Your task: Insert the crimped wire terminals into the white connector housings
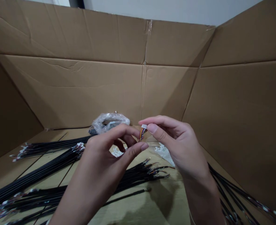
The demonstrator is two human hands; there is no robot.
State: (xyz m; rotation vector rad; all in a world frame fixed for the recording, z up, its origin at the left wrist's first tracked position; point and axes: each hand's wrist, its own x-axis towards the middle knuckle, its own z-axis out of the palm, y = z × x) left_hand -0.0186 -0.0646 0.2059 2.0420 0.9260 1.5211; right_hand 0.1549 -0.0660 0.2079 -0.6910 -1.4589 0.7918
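Observation:
My right hand point(175, 140) pinches a small white connector point(144, 126) between thumb and forefinger; short coloured wires point(141, 133) hang from it. My left hand point(112, 150) is curled just left of it, fingertips closed on the lower end of those coloured wires. Both hands are raised above the table inside a cardboard enclosure. Below them lie bundles of black cables point(133, 176) with bare coloured wire ends.
Tall cardboard walls point(100, 87) surround the work surface on three sides. More black cable bundles point(46, 150) with white connectors lie at left and along the right point(234, 193). A crumpled clear plastic bag point(110, 122) sits at the back. Loose white connectors point(162, 150) lie under my hands.

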